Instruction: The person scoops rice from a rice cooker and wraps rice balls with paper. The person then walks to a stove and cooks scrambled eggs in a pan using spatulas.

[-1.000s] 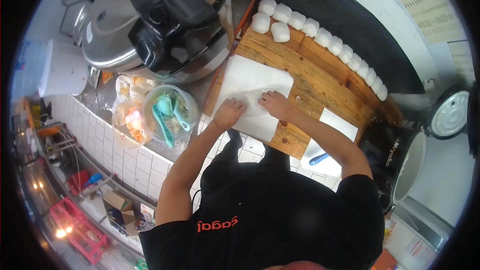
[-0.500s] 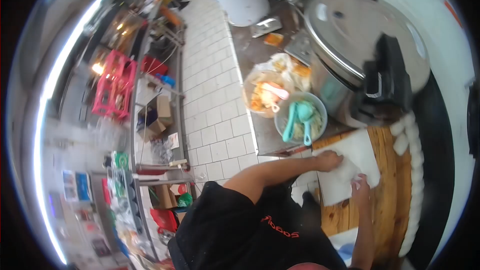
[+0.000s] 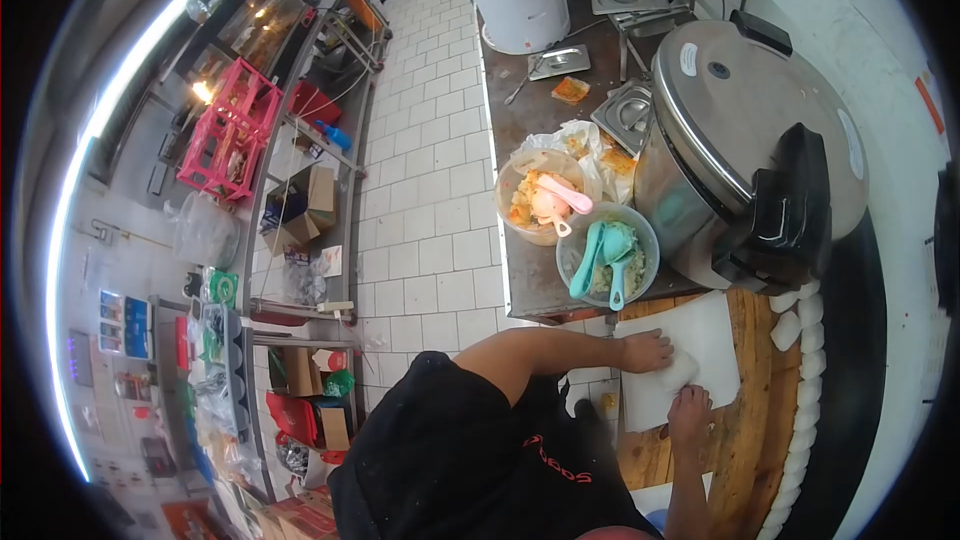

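Observation:
A rounded white bundle (image 3: 679, 369), apparently wrapped in paper, lies on a stack of white paper sheets (image 3: 716, 325) on the wooden board. My left hand (image 3: 647, 351) is at its near upper side, fingers bent and pressed to the bundle and paper. At the bundle's lower end, the curled fingers of my right hand (image 3: 690, 414) hold its edge. What is inside the bundle is hidden. Along the board's far edge runs a long row of similar white bundles (image 3: 805, 390), with one loose bundle (image 3: 786, 331) beside the row.
A big lidded steel cooker (image 3: 690, 200) stands beyond the paper. Left of it are a tub with a teal scoop and tongs (image 3: 575, 275) and a tub with orange food and a pink utensil (image 3: 507, 180). Metal lids (image 3: 560, 62) and a white dispenser (image 3: 512, 0) sit farther back.
My hands have shifted around the bundle, and the right fingers have come lower, off its raised paper edge. The bundle looks more rounded. The camera view has moved and sharpened.

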Tool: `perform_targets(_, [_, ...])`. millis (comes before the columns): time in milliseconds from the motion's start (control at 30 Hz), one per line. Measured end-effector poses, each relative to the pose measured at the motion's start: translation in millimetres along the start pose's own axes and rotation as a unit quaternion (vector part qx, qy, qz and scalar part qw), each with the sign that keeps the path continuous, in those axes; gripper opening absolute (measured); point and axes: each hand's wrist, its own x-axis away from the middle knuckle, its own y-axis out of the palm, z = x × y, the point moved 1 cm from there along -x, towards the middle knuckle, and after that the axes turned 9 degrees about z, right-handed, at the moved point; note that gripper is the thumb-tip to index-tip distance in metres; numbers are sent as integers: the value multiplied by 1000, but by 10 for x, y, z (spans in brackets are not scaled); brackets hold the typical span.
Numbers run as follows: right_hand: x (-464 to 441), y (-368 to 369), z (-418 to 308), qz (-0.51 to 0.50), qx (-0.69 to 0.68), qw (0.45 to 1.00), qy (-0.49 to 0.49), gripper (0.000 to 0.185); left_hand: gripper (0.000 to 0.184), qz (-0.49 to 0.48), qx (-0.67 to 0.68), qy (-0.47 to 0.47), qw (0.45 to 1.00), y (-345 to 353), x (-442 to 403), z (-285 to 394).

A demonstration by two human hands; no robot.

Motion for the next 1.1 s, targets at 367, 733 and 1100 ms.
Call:
perform_targets(367, [-167,516,683,-57,-189,934,298,17,43,-115,156,-493,848,-166,-576,144])
perform_targets(733, [32,-536,-61,80,-698,541,463,23,30,-162,650,-437,600,-819,-562,92])
perform_targets(1100, [309,-612,-272,194,-565,663,452,65,27,-85,425,-214,875,-593,-902,588])
